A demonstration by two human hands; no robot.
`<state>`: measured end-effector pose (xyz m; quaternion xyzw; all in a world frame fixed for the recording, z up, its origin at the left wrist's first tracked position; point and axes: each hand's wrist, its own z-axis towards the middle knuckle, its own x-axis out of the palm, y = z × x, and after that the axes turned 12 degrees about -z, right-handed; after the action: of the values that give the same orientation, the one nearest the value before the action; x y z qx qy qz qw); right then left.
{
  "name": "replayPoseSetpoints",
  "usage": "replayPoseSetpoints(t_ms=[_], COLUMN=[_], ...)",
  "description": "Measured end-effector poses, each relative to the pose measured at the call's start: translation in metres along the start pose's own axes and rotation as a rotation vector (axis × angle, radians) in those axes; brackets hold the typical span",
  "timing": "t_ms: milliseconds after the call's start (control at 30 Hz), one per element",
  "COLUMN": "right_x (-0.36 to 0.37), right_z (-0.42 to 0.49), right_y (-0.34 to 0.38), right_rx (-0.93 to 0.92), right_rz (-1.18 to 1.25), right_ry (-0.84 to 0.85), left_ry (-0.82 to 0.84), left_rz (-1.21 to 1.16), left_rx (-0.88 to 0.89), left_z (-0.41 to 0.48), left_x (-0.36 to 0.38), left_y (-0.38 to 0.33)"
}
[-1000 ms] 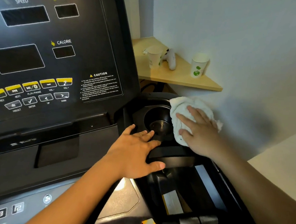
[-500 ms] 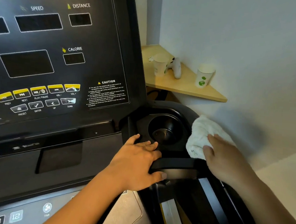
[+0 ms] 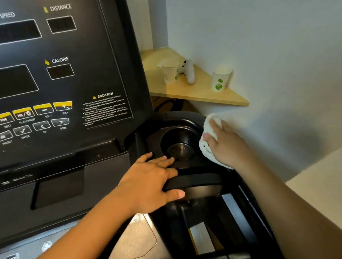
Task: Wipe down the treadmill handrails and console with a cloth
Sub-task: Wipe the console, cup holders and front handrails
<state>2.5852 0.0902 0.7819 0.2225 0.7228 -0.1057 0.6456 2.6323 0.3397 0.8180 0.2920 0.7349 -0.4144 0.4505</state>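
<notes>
Nearest to us, we are resting our left hand (image 3: 152,184) on the black plastic handrail grip (image 3: 192,183) at the console's right side, fingers (image 3: 164,161) laid out straight toward the cup well and the thumb hooked under the grip's lower edge; it is bracing, not clenching.

Just beyond and to the right, we are pressing the one white terry cloth (image 3: 205,140) against the outer rim of the round black cup holder (image 3: 180,144) with our right hand (image 3: 225,147). Its fingers are lying flat and extended over the cloth, pressing rather than clutching, though part of the cloth is hidden under the palm, so a pinch there could be escaping us. The cloth is sitting bunched, its long side running along the rim's right-hand curve, away from us. The right hand alone is working it; the well itself is lying directly left of those fingers, so we judge that the coming stroke should be sweeping leftward round the rim.

Farther left, the black display console (image 3: 59,71) is standing unwiped, as far as we can judge. Beyond, a wooden corner shelf (image 3: 219,98) is carrying two paper cups (image 3: 221,78) and one white game controller (image 3: 188,72).
</notes>
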Motion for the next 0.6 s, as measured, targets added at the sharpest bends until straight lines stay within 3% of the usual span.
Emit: replayPoseSetpoints(t_ms=[133,367,600], right_x=[0.003,0.001,-0.012], right_z=[-0.022,-0.026,0.022], right_y=[-0.007,0.006,0.006], right_rx=[-0.061,-0.204,-0.007], right_rz=[0.002,-0.136,0.176], right_ry=[-0.087,0.028,0.083], left_ry=[0.025,0.123,0.039], left_rz=[-0.034,-0.072,-0.034], left_rx=[0.025,0.066,0.106], left_z=[0.002,0.015,0.011], left_x=[-0.002,-0.015,-0.011], left_y=[0.002,-0.002,0.004])
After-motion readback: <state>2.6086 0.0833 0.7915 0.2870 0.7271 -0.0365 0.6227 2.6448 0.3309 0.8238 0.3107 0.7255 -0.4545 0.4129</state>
